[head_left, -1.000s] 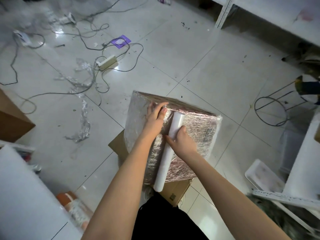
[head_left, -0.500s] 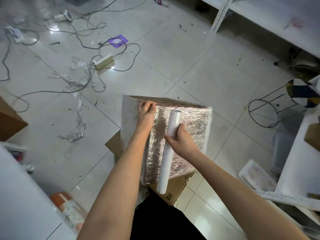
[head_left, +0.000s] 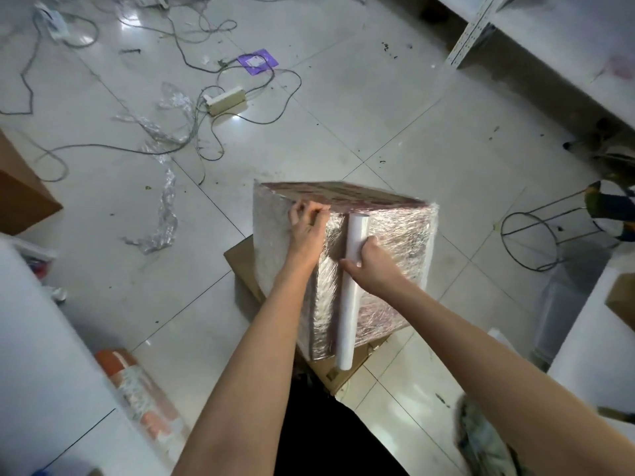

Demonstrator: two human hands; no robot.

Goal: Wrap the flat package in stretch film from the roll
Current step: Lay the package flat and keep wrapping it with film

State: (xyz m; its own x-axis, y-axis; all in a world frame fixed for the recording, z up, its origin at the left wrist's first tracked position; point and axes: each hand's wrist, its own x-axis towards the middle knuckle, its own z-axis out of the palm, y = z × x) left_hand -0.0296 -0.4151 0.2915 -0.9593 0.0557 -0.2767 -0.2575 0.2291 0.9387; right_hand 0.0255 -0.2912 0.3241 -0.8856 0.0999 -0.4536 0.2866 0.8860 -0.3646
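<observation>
- Two bare forearms reach forward from the bottom edge, over dark clothing
- The right hand (head_left: 372,266) grips the roll (head_left: 350,293) near its upper part, fingers curled round the white tube, thumb on its left side
- The roll stands nearly upright against the near face of the package (head_left: 395,269); its lower end hangs just past the package's bottom edge
- A band of film (head_left: 330,297) runs between the roll and the left forearm, lying flat on the package's face
- The left hand (head_left: 307,228) rests on the package near its upper edge, left of the roll; its fingers (head_left: 309,209) are curled and seem to pinch the film at that edge
- The package stands on edge, already shiny and creased with film, its narrow top edge showing a reddish pattern
- It stands on a flat piece of cardboard (head_left: 247,269) lying on the tiled floor (head_left: 395,115)
- At near left, a wrapped orange bundle (head_left: 137,386) lies beside a pale surface
- Left of the package, a crumpled strip of film scrap (head_left: 165,214) lies on the floor, well apart
- Farther out, a power strip (head_left: 226,99) sits among loose cables, with a purple square (head_left: 257,61) beyond it
- At right stands a wire stand (head_left: 536,235); a white shelf (head_left: 549,39) runs across the far right corner
</observation>
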